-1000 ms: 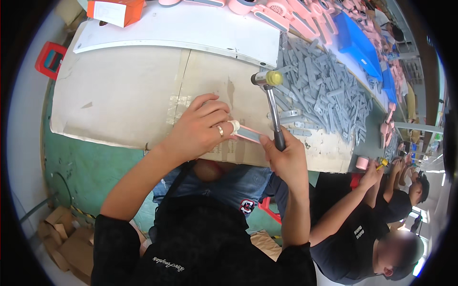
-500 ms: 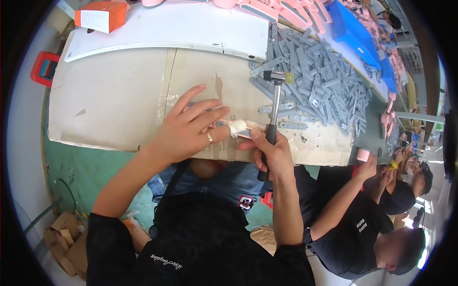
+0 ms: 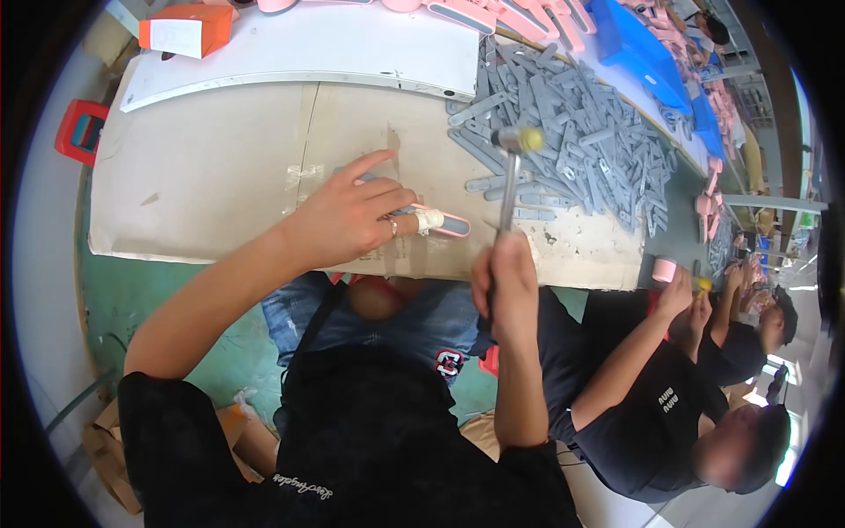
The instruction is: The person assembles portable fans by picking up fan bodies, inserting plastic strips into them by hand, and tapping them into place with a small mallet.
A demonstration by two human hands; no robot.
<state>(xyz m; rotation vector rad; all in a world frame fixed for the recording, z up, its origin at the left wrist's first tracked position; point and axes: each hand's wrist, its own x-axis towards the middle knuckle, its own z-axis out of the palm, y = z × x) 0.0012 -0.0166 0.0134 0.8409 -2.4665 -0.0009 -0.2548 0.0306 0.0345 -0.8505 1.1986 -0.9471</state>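
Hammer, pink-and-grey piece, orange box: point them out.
Hammer (image 3: 510,189), head view: its metal shaft.
Pink-and-grey piece (image 3: 452,226), head view: grey inset near its right end.
Orange box (image 3: 179,38), head view: the white part of its front.

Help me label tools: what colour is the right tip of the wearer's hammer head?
Yellow: the hammer tip shows best in the head view.

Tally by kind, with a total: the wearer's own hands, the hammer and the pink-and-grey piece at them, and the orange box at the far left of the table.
Hands, left hand and right hand: 2
Hammer: 1
Pink-and-grey piece: 1
Orange box: 1
Total: 5
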